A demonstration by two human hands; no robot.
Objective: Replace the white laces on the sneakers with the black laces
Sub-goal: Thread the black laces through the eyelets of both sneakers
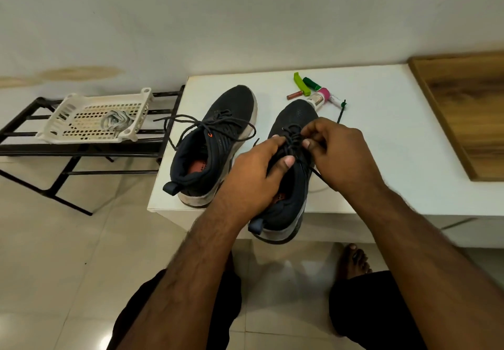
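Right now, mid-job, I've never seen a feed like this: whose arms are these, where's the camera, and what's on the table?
One picture, from a camera worn on a person's head, looking down. No machine: two bare hands. The left hand grips the near sneaker; the right hand pinches its black lace. The other sneaker, black-laced, sits on the white table with small bottles behind. The white laces lie in a basket on a rack.

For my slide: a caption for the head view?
Both hands thread a black lace into the right sneaker.
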